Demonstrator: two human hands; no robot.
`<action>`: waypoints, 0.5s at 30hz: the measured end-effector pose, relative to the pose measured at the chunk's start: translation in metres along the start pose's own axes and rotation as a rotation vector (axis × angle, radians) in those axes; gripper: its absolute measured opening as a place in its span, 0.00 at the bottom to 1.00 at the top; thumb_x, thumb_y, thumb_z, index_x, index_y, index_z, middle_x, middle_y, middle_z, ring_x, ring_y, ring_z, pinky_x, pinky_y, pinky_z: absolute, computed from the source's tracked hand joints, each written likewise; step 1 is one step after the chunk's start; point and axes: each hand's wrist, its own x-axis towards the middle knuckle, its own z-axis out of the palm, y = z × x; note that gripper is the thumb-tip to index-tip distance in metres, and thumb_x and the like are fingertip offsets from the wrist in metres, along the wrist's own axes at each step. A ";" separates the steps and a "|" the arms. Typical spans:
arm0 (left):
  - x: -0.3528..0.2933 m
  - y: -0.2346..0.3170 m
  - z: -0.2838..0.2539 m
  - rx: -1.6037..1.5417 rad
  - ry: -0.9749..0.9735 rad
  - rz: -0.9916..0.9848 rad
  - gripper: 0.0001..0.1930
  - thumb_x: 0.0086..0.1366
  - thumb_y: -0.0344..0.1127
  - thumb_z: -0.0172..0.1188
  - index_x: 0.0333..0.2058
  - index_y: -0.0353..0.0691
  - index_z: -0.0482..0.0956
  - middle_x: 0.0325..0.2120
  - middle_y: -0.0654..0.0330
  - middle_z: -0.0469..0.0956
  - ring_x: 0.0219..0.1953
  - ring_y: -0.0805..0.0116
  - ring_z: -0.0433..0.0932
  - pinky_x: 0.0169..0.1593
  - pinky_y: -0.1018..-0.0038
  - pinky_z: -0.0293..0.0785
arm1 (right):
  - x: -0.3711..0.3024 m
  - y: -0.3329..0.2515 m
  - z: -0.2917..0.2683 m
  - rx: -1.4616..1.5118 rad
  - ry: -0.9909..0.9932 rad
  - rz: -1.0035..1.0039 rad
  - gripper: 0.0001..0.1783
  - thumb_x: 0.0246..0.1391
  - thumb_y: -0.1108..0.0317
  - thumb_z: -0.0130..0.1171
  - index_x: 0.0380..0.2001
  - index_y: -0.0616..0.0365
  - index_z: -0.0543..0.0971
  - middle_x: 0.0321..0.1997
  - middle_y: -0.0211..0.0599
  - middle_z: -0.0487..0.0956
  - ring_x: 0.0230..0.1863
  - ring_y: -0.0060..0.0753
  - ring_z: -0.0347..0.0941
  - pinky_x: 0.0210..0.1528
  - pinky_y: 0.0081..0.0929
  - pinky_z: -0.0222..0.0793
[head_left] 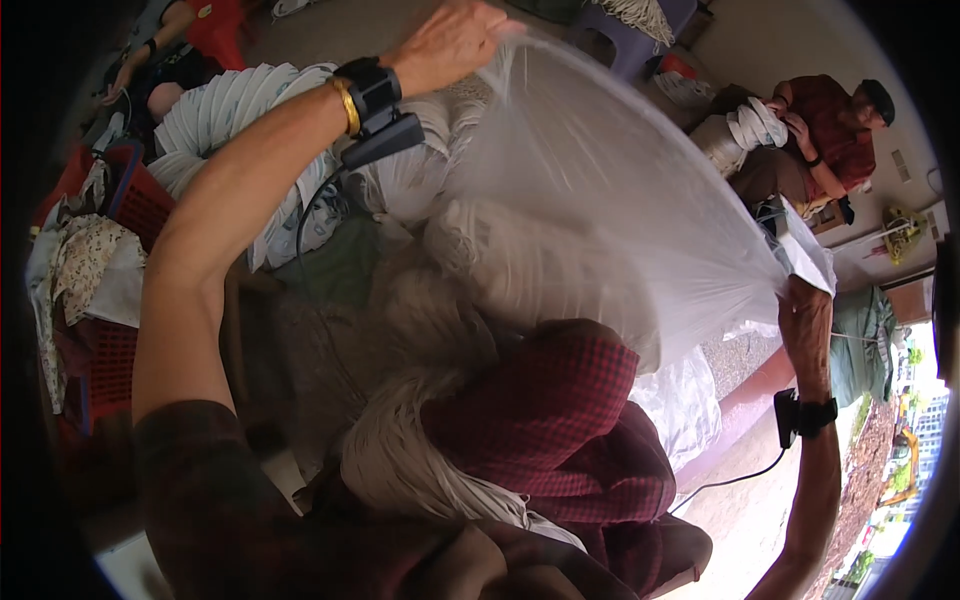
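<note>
A large clear plastic bag [600, 170] is stretched wide between my raised hands. My left hand [455, 45], up at the top, is closed on one upper corner of it. Off to the right, my right hand [805, 305] grips the opposite edge, and a white, shiny sheet-like piece [805, 245] sticks up just above its fingers. Through the film shows a thick bundle of pale strips or cords [540, 260], blurred by the plastic. Across my lap lie a dark red checked cloth [540, 400] and a loose hank of pale strands [410, 450].
White stacked bundles [235, 115] lie at the upper left, near red plastic baskets [105, 370] with patterned cloth [95, 260] over them. Another person [830, 135] sits at the upper right, handling a pale roll. A purple stool [640, 35] stands behind; a green sack [865, 340] is at right.
</note>
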 end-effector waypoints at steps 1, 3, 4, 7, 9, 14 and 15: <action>0.029 0.001 -0.015 0.073 0.112 0.178 0.09 0.62 0.34 0.49 0.34 0.34 0.76 0.24 0.44 0.75 0.31 0.43 0.77 0.35 0.53 0.71 | 0.002 0.016 -0.017 -0.072 0.045 -0.037 0.10 0.52 0.75 0.57 0.22 0.66 0.68 0.18 0.55 0.66 0.21 0.60 0.62 0.24 0.41 0.59; 0.076 0.009 -0.055 0.049 0.161 0.059 0.11 0.62 0.36 0.50 0.31 0.35 0.77 0.23 0.43 0.75 0.30 0.42 0.77 0.33 0.53 0.71 | -0.001 0.038 -0.056 -0.119 0.121 -0.079 0.12 0.51 0.73 0.60 0.21 0.67 0.67 0.17 0.53 0.63 0.19 0.53 0.57 0.23 0.39 0.58; 0.094 0.014 -0.072 0.031 0.188 -0.084 0.13 0.63 0.38 0.50 0.28 0.35 0.78 0.22 0.42 0.75 0.28 0.42 0.76 0.32 0.52 0.70 | 0.002 0.042 -0.076 -0.147 0.120 0.048 0.14 0.50 0.72 0.61 0.21 0.67 0.67 0.17 0.52 0.62 0.19 0.49 0.55 0.23 0.39 0.58; 0.123 0.024 -0.127 -0.011 0.350 -0.146 0.17 0.64 0.41 0.51 0.24 0.34 0.78 0.18 0.41 0.74 0.22 0.42 0.76 0.27 0.56 0.70 | 0.009 0.015 -0.142 -0.263 0.247 0.128 0.18 0.50 0.68 0.64 0.21 0.67 0.66 0.17 0.50 0.62 0.18 0.38 0.52 0.22 0.37 0.57; 0.114 0.025 -0.152 -0.069 0.366 -0.177 0.17 0.64 0.40 0.51 0.24 0.34 0.79 0.18 0.41 0.74 0.22 0.42 0.76 0.27 0.56 0.70 | 0.009 -0.029 -0.171 -0.379 0.329 0.329 0.14 0.57 0.65 0.61 0.25 0.66 0.74 0.14 0.46 0.64 0.17 0.32 0.55 0.22 0.33 0.57; 0.112 0.020 -0.157 0.180 0.070 -0.055 0.18 0.63 0.41 0.51 0.23 0.32 0.79 0.18 0.40 0.74 0.22 0.43 0.76 0.27 0.57 0.70 | -0.044 -0.103 -0.143 -0.344 -0.156 0.113 0.11 0.58 0.67 0.54 0.38 0.65 0.78 0.31 0.59 0.78 0.34 0.65 0.74 0.37 0.53 0.70; 0.118 0.020 -0.150 0.341 -0.143 -0.098 0.18 0.63 0.41 0.51 0.23 0.32 0.79 0.19 0.39 0.74 0.23 0.43 0.76 0.27 0.56 0.70 | -0.055 -0.099 -0.127 -0.386 -0.219 0.039 0.13 0.52 0.71 0.55 0.41 0.65 0.77 0.33 0.61 0.77 0.35 0.65 0.75 0.39 0.52 0.72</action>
